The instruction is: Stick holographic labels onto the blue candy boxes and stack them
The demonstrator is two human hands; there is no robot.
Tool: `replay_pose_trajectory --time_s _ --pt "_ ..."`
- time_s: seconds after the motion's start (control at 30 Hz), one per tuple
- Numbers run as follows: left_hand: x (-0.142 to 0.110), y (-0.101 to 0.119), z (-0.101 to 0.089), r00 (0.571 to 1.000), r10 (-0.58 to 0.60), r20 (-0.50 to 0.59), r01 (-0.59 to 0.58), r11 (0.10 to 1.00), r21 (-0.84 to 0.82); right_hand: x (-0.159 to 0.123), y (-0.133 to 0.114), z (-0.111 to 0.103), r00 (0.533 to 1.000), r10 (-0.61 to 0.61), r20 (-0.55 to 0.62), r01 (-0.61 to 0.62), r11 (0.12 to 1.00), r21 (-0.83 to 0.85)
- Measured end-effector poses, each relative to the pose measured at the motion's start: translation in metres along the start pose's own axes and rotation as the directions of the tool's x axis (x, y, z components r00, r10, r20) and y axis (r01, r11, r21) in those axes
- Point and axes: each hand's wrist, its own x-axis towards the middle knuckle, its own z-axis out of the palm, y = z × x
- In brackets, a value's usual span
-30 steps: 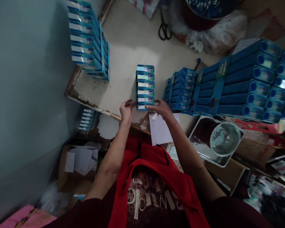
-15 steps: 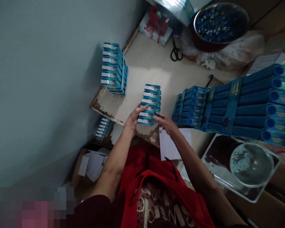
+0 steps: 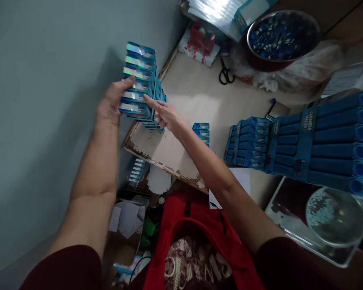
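Note:
Both my hands hold a stack of blue packs with shiny labels (image 3: 137,78) up at the left, over the pile of the same packs (image 3: 157,100) by the wall. My left hand (image 3: 113,102) grips the stack's left side, thumb on top. My right hand (image 3: 161,112) presses its right side with the fingers stretched along it. A short stack of blue packs (image 3: 202,133) stays on the worn white tabletop (image 3: 184,100), right of my right forearm.
Rows of long blue boxes (image 3: 317,141) fill the right. Scissors (image 3: 225,74), a bowl of blue caps (image 3: 282,36) and crumpled plastic lie at the back. A clear lidded tray (image 3: 329,217) sits at the right front. White paper (image 3: 242,181) is near the table edge.
The stack was lifted from the middle of the table and carried up and left to the pile by the wall. A few packs stayed behind on the table.

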Motion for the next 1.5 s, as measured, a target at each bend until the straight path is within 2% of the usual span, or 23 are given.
replay_pose_trajectory --time_s 0.1,0.17,0.2,0.23,0.27,0.3,0.33,0.37,0.4,0.43,0.47,0.5,0.57,0.63,0.7,0.77,0.83,0.93,1.0,1.03,1.13,1.2,1.5 --pt "0.018 -0.013 -0.020 0.999 -0.041 -0.017 0.043 0.988 0.150 -0.006 0.018 -0.022 0.996 -0.023 -0.091 0.023 1.000 0.002" --pt "0.007 -0.023 -0.029 0.986 0.104 -0.132 -0.066 0.963 0.262 -0.027 0.040 -0.048 0.980 -0.045 -0.195 0.054 0.998 0.041" --pt "-0.006 -0.028 -0.030 0.943 0.235 -0.236 -0.148 0.930 0.335 -0.038 0.053 -0.062 0.972 -0.041 -0.233 0.054 0.997 0.050" --pt "-0.023 -0.035 -0.026 0.852 0.382 -0.359 -0.221 0.883 0.415 -0.049 0.065 -0.076 0.964 -0.034 -0.264 0.051 0.997 0.057" --pt "-0.043 -0.043 -0.017 0.713 0.517 -0.473 -0.279 0.829 0.485 -0.059 0.076 -0.088 0.958 -0.030 -0.287 0.053 0.996 0.071" --pt "-0.065 -0.053 -0.002 0.625 0.572 -0.532 -0.295 0.803 0.518 -0.067 0.086 -0.099 0.953 -0.032 -0.301 0.060 0.995 0.085" --pt "-0.088 -0.065 0.018 0.551 0.554 -0.624 -0.286 0.828 0.482 -0.073 0.095 -0.108 0.949 -0.036 -0.313 0.070 0.993 0.098" --pt "-0.109 -0.079 0.041 0.603 0.473 -0.642 -0.274 0.879 0.391 -0.077 0.102 -0.114 0.946 -0.042 -0.320 0.081 0.991 0.109" --pt "-0.128 -0.093 0.066 0.749 0.340 -0.569 -0.246 0.939 0.239 -0.080 0.106 -0.119 0.944 -0.049 -0.325 0.091 0.989 0.115" --pt "-0.142 -0.108 0.091 0.884 0.166 -0.438 -0.165 0.985 0.041 -0.082 0.110 -0.123 0.943 -0.051 -0.329 0.095 0.989 0.117" --pt "-0.152 -0.122 0.114 0.960 -0.021 -0.278 -0.024 0.988 -0.155 -0.084 0.111 -0.125 0.943 -0.051 -0.328 0.095 0.988 0.118" --pt "-0.157 -0.134 0.135 0.979 -0.169 -0.112 0.127 0.942 -0.311 -0.085 0.112 -0.127 0.944 -0.052 -0.327 0.095 0.988 0.118" --pt "-0.158 -0.152 0.164 0.942 -0.311 0.128 0.332 0.803 -0.494 -0.088 0.113 -0.131 0.945 -0.046 -0.324 0.085 0.990 0.109" --pt "-0.150 -0.161 0.179 0.923 -0.349 0.165 0.379 0.737 -0.560 -0.092 0.116 -0.136 0.947 -0.032 -0.318 0.064 0.994 0.091" --pt "-0.141 -0.162 0.186 0.925 -0.373 0.067 0.345 0.753 -0.560 -0.093 0.120 -0.140 0.941 -0.025 -0.337 0.049 0.997 0.063" --pt "-0.132 -0.161 0.192 0.921 -0.386 -0.044 0.307 0.791 -0.529 -0.090 0.126 -0.144 0.912 -0.060 -0.406 0.070 0.997 0.010" --pt "-0.123 -0.161 0.201 0.919 -0.374 -0.123 0.272 0.829 -0.488 -0.082 0.130 -0.148 0.848 -0.133 -0.513 0.102 0.991 -0.089" --pt "-0.104 -0.164 0.217 0.923 -0.327 -0.202 0.221 0.881 -0.418 -0.060 0.130 -0.159 0.717 -0.267 -0.644 0.077 0.949 -0.307" --pt "-0.088 -0.167 0.226 0.933 -0.280 -0.227 0.179 0.907 -0.381 -0.044 0.127 -0.167 0.657 -0.350 -0.668 0.017 0.892 -0.452" --pt "-0.080 -0.169 0.230 0.940 -0.253 -0.231 0.158 0.918 -0.363 -0.037 0.125 -0.171 0.643 -0.385 -0.662 -0.011 0.859 -0.511" --pt "-0.061 -0.173 0.235 0.949 -0.205 -0.239 0.121 0.939 -0.323 -0.022 0.119 -0.180 0.632 -0.452 -0.630 -0.061 0.781 -0.622" --pt "-0.052 -0.173 0.236 0.947 -0.221 -0.234 0.138 0.935 -0.325 -0.018 0.117 -0.182 0.626 -0.469 -0.623 -0.073 0.760 -0.646" --pt "-0.045 -0.165 0.238 0.935 -0.292 -0.202 0.195 0.897 -0.398 -0.014 0.123 -0.183 0.622 -0.480 -0.618 -0.075 0.749 -0.658"
